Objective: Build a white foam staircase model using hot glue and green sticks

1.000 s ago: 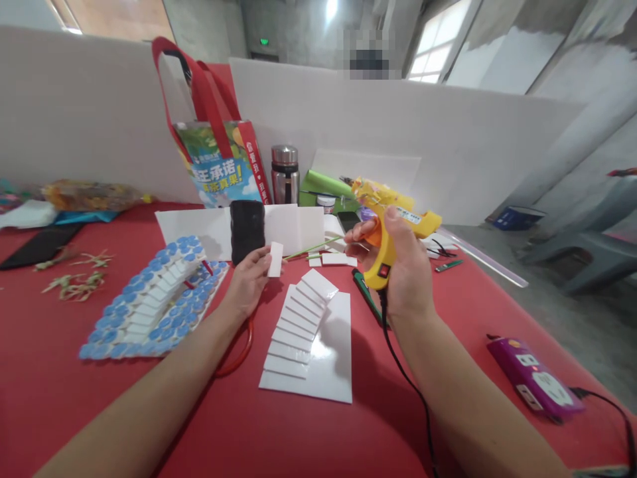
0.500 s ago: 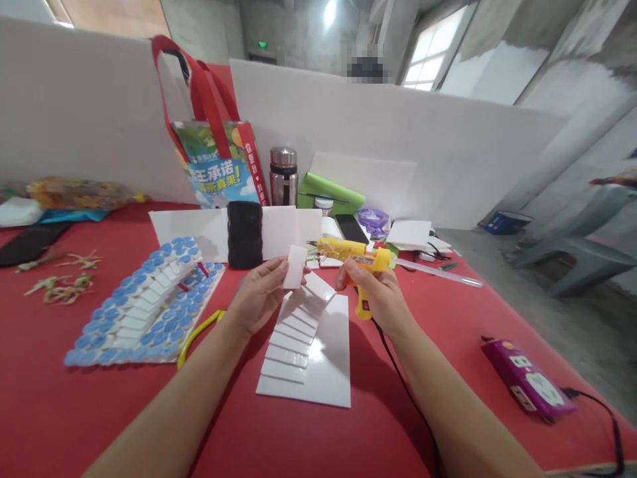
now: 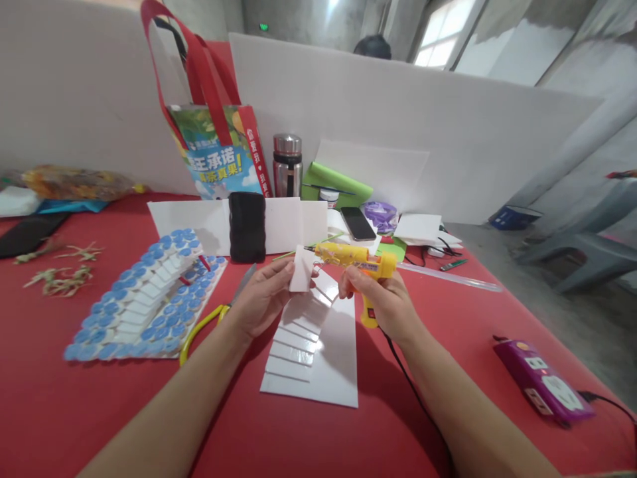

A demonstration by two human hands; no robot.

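My left hand [image 3: 266, 295] pinches a small white foam board strip [image 3: 300, 271], held upright above the work. In my right hand [image 3: 381, 289] is a yellow hot glue gun [image 3: 348, 253], its tip right behind the strip's edge; whether the two touch is hidden. A clear glue stick [image 3: 448, 276] sticks out of the gun's back. Below both hands lies a white board [image 3: 336, 372] with a curved row of overlapping white strips [image 3: 293, 345] on it. Yellow-handled scissors [image 3: 204, 328] lie beside my left forearm, partly covered by it.
On the left stands a blue-dotted model [image 3: 172, 318] with white steps. A black case [image 3: 247, 228], a steel flask [image 3: 287, 166], a shopping bag [image 3: 213, 156] and a phone [image 3: 357, 224] are farther back. A purple power box [image 3: 542, 378] sits right. The gun's cord [image 3: 405, 375] trails toward me.
The glue gun's tip has come in from beside the strip's upper edge to behind it. The view has shifted slightly. Both hands keep their holds.
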